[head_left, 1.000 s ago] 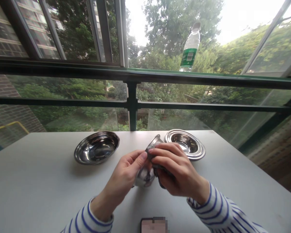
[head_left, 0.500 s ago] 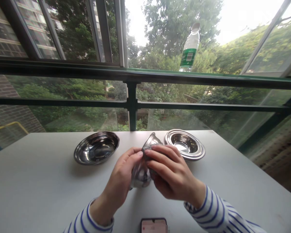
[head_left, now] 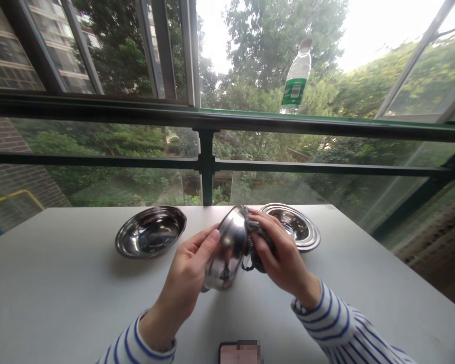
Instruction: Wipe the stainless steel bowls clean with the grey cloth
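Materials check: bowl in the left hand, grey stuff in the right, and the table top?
The bowl in the left hand looks like polished stainless steel: mirror-like reflections. The grey pad in the right hand seems knitted fibre, with looped strands showing; exact fibre unclear. The table top looks like matte light-grey laminate or paint: no grain, soft sheen.

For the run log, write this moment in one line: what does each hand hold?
left hand: steel bowl | right hand: dark cloth against bowl | nearby: two steel dishes
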`<state>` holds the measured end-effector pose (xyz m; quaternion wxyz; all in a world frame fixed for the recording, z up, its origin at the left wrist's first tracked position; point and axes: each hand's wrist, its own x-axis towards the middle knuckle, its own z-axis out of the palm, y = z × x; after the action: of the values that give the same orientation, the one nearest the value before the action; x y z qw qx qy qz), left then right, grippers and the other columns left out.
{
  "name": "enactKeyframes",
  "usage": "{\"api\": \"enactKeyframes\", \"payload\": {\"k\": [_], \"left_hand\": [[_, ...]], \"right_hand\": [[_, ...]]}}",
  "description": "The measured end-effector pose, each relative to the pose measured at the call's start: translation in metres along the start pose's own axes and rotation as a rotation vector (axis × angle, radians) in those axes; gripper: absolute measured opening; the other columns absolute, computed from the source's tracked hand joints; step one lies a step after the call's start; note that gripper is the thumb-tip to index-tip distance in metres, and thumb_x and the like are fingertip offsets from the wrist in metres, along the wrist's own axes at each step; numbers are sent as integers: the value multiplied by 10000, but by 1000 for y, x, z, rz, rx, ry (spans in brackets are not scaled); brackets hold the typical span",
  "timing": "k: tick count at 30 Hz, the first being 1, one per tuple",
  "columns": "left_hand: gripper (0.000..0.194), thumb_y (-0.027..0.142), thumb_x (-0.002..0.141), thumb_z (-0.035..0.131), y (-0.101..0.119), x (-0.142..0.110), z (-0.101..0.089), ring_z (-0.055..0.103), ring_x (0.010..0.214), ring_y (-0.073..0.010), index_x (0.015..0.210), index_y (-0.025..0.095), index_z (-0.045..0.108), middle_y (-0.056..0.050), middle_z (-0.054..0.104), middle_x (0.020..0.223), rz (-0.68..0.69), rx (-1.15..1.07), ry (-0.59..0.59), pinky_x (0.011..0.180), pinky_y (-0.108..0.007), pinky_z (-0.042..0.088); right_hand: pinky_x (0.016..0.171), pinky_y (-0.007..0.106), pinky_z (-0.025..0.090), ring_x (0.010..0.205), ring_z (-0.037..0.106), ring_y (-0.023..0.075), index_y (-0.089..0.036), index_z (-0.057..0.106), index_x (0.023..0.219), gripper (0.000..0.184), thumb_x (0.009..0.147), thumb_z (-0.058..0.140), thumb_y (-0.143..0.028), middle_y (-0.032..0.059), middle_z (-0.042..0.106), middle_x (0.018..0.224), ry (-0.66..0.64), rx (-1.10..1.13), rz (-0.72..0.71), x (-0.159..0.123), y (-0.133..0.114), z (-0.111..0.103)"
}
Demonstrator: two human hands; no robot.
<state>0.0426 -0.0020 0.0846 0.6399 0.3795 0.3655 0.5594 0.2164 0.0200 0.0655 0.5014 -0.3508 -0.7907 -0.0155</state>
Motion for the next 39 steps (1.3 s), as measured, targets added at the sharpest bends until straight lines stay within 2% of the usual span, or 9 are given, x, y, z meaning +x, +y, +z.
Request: {"api": "enactKeyframes", "payload": {"k": [2,6,8,14,22,28,32,34,39], "left_hand": [[270,291,727,667,0,0,-1,608,560,-107,965,166,694,-23,693,685,6,-4,0,557,-194,492],[228,277,715,678,1,-2,1,604,581,-107,911,164,714,-25,697,704,34,-16,3,558,-186,485],[238,276,701,689,2,-3,3,604,579,-115,907,161,718,-26,696,695,44,-20,10,556,-197,487],[296,307,713,675,0,-5,3,598,531,-127,969,162,707,-29,690,661,25,35,-9,544,-228,491],[235,295,737,658,-2,-7,4,618,661,-133,932,182,725,-36,707,778,99,110,-9,664,-212,491],[296,325,727,665,-2,-5,1,621,650,-135,977,171,702,-22,695,723,93,71,51,611,-208,492],[235,318,757,639,-3,-1,-5,610,672,-117,955,206,698,3,692,759,130,37,25,661,-207,488],[204,304,769,628,-3,-1,-5,609,682,-112,936,210,699,11,690,769,143,32,13,689,-210,485],[187,327,756,638,-3,-4,1,605,620,-114,865,187,696,11,672,681,99,31,48,614,-201,479]], "right_hand": [[947,458,431,1163,485,246,-179,498,1181,354,831,469,-131,131,555,1227,2,-22,-52,-1,-4,0],[954,467,410,1195,458,275,-170,525,1172,393,779,534,-172,111,584,1215,-88,-114,-338,-4,-17,-2],[952,459,411,1190,466,272,-184,541,1154,379,776,539,-190,95,598,1200,-108,-121,-382,-3,-16,-3],[886,409,475,1064,557,223,-194,552,1089,280,838,445,-129,106,619,1117,16,18,13,4,4,-10],[940,450,422,1134,510,256,-199,558,1088,329,761,532,-174,74,625,1150,-135,-51,-377,-1,-18,-8],[934,439,455,1152,505,236,-178,505,1182,364,826,454,-117,124,567,1219,-5,-12,-85,-2,-3,-1],[974,446,420,1189,469,264,-154,534,1162,387,775,537,-153,100,593,1206,-80,-77,-409,-9,-14,5],[984,437,413,1192,469,260,-163,550,1142,369,773,548,-162,81,606,1193,-108,-108,-480,-11,-16,7],[949,462,444,1228,434,260,-157,479,1224,422,805,476,-109,128,531,1274,5,-99,-197,-10,-7,5]]}}
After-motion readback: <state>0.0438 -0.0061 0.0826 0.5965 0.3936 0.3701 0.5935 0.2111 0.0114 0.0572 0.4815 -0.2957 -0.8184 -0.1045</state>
